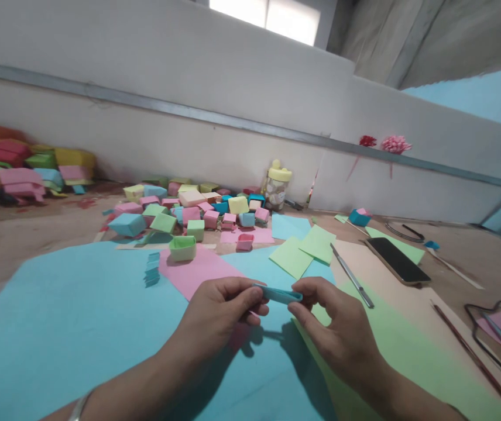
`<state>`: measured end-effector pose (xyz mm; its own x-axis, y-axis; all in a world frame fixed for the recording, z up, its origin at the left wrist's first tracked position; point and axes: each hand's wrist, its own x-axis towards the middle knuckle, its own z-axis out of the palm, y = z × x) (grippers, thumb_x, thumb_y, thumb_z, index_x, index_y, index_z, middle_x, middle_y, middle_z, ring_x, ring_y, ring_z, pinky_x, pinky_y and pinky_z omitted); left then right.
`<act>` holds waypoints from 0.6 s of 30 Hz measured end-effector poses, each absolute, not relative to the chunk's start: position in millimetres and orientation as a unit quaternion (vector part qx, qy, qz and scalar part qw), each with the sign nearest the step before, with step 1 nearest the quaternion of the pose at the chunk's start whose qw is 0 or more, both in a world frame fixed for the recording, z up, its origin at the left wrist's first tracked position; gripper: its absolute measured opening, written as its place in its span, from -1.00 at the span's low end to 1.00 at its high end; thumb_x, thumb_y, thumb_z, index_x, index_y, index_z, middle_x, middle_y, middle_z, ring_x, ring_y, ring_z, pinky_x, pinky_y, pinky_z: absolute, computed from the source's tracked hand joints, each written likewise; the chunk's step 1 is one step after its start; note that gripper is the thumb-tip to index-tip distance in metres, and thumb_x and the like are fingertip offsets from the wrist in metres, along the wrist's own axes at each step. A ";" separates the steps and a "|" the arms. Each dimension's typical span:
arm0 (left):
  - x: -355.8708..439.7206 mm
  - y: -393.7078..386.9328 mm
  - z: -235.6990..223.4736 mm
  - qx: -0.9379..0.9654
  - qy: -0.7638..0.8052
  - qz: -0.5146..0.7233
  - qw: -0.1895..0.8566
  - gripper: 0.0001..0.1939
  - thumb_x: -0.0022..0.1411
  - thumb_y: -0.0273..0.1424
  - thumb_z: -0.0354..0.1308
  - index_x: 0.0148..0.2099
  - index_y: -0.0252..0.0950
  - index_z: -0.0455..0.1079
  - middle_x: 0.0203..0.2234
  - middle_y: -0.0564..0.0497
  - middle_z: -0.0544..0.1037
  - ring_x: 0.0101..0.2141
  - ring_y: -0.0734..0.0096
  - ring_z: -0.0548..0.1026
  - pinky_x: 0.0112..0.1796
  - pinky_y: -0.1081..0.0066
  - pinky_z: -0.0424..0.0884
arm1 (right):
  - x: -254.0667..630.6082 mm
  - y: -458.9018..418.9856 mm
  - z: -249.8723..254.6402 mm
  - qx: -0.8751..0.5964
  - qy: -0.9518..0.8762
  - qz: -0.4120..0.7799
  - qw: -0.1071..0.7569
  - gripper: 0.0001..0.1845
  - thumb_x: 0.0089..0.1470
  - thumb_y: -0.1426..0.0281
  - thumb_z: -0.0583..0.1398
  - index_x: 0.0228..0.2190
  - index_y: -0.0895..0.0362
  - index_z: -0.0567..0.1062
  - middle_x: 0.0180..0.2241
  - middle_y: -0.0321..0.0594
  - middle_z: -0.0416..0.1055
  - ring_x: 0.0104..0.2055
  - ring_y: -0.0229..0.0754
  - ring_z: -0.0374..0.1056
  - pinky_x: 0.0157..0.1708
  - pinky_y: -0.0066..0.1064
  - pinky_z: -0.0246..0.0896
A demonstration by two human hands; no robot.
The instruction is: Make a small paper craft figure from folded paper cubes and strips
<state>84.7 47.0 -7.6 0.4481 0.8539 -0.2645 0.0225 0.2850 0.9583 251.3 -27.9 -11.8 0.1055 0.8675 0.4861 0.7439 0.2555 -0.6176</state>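
Note:
A folded blue paper strip (pixel 280 294) is held up between my two hands, above the large blue paper sheet (pixel 92 327). My left hand (pixel 228 310) pinches its left end between thumb and fingers. At the other end, a rounded fold sits between the thumb and forefinger of my right hand (pixel 338 327). Just beyond my hands, a small green paper box (pixel 182 248) stands with its open side up on a pink sheet (pixel 206 266). Beside it lies a zigzag-folded blue paper piece (pixel 152 270).
Many small coloured paper boxes (pixel 195 229) crowd the far side by the wall, near a yellow-lidded jar (pixel 277 186). Larger paper shapes (pixel 21 182) are heaped at far left. On the right lie a craft knife (pixel 352 276), a phone (pixel 397 260), a pencil (pixel 474 356) and green sheets (pixel 292 257).

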 end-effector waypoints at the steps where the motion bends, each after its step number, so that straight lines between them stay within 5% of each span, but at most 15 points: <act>1: 84.8 46.6 -7.5 0.512 0.427 0.307 0.679 -0.82 0.00 -0.34 0.23 -0.37 -0.36 0.51 -0.57 -0.02 0.56 -0.60 0.56 0.41 -0.55 0.59 0.31 | 251.2 -28.0 -11.6 -0.609 -0.663 0.073 0.429 -0.87 -0.04 0.48 0.17 -0.35 0.11 0.39 -0.48 -0.32 0.38 -0.46 -0.26 0.31 -0.42 -0.40 0.22; 6: 85.7 42.0 -5.2 0.506 0.430 0.325 0.674 -0.84 0.03 -0.37 0.20 -0.36 -0.37 0.49 -0.57 -0.02 0.54 -0.59 0.55 0.40 -0.55 0.56 0.32 | 251.3 -27.5 -11.3 -0.615 -0.660 0.068 0.427 -0.89 -0.04 0.47 0.18 -0.37 0.11 0.40 -0.49 -0.31 0.40 -0.47 -0.26 0.30 -0.44 -0.39 0.23; 12: 84.2 41.8 -4.3 0.410 0.407 0.305 0.757 -0.81 0.07 -0.32 0.18 -0.45 -0.36 0.41 -0.55 0.04 0.47 -0.66 0.61 0.33 -0.67 0.60 0.21 | 253.1 -25.4 -12.1 -0.582 -0.676 0.055 0.449 -0.68 -0.05 0.45 0.22 -0.18 0.13 0.37 -0.39 -0.25 0.43 -0.43 -0.25 0.32 -0.40 -0.38 0.28; 18: 83.8 40.7 -6.4 0.438 0.394 0.255 0.767 -0.79 0.08 -0.32 0.18 -0.45 -0.38 0.43 -0.57 0.04 0.48 -0.64 0.69 0.30 -0.61 0.68 0.19 | 254.7 -26.2 -14.9 -0.574 -0.638 0.104 0.503 -0.79 -0.01 0.49 0.16 -0.25 0.12 0.41 -0.40 -0.25 0.42 -0.37 -0.23 0.35 -0.34 -0.36 0.30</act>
<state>83.8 40.7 -6.4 0.5601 0.7354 -0.3814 -0.0459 0.4872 0.8721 254.7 -26.2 -14.9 0.1648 0.8370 0.5218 0.6280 0.3188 -0.7099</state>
